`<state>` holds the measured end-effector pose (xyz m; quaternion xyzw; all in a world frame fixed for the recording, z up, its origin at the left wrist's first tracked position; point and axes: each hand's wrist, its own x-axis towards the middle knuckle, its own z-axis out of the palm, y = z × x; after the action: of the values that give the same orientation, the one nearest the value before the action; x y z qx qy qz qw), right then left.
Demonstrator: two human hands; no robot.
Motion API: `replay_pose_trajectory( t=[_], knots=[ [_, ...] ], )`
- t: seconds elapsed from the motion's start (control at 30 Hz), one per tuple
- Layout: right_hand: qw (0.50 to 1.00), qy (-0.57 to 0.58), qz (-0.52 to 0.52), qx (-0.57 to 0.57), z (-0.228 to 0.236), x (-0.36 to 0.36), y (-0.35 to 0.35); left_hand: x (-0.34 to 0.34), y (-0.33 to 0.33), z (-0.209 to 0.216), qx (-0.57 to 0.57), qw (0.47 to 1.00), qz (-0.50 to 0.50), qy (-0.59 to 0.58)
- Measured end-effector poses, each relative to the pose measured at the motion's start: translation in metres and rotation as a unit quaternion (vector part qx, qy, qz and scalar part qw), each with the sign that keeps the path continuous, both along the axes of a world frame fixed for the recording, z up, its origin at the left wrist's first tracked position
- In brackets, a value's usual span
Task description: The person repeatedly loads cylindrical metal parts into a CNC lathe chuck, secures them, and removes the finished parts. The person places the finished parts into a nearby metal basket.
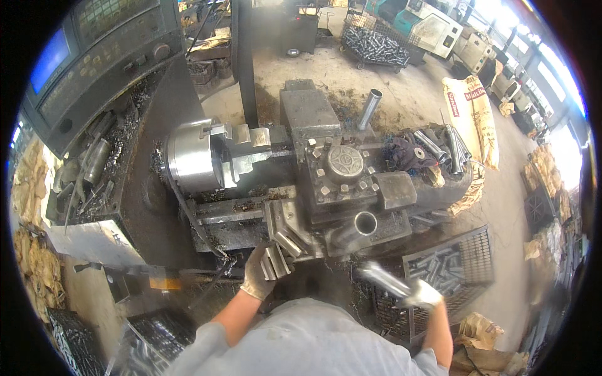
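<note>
A light work glove covers my left hand (256, 276), which is closed on a grooved metal block (274, 262) at the front of the lathe. Whether that block is fixed to the machine I cannot tell. Just beyond it lies an angled, slotted steel bracket (287, 232). My right hand (423, 295), also gloved, grips a shiny metal tube (385, 279) by its near end, slightly blurred. The tube is tilted, its far end pointing up and left. A three-jaw chuck (194, 156) has nothing between its stepped jaws. Right of it sits the square tool post (342, 172).
An upright tube (369, 109) stands behind the tool post, and an open cylinder (360, 227) in front. A wire basket (480, 257) of metal tubes is at my right. Tubes and a dark cloth (404, 153) lie on the lathe's right end. The control panel (106, 62) rises left.
</note>
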<state>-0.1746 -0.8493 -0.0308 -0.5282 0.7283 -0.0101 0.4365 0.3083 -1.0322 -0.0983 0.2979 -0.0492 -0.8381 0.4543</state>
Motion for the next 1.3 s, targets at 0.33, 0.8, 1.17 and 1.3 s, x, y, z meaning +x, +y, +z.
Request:
replay_pose_trajectory(
  t=[0.33,0.8,1.17,1.3],
  knots=[
    [0.948,-0.003,-0.037,-0.317,0.030,0.146,-0.167,0.001,0.014,0.043,-0.100,0.984,-0.116,-0.091],
    [0.897,0.154,0.231,-0.344,-0.047,0.317,-0.216,0.077,-0.009,0.041,-0.087,0.972,0.054,-0.211],
    [0.941,-0.292,0.040,-0.166,0.092,0.354,-0.279,0.027,-0.084,0.127,-0.313,0.935,0.129,-0.103],
    [0.888,-0.201,0.204,-0.360,0.178,0.293,-0.331,0.018,-0.204,0.184,-0.534,0.709,0.213,-0.408]
  ],
)
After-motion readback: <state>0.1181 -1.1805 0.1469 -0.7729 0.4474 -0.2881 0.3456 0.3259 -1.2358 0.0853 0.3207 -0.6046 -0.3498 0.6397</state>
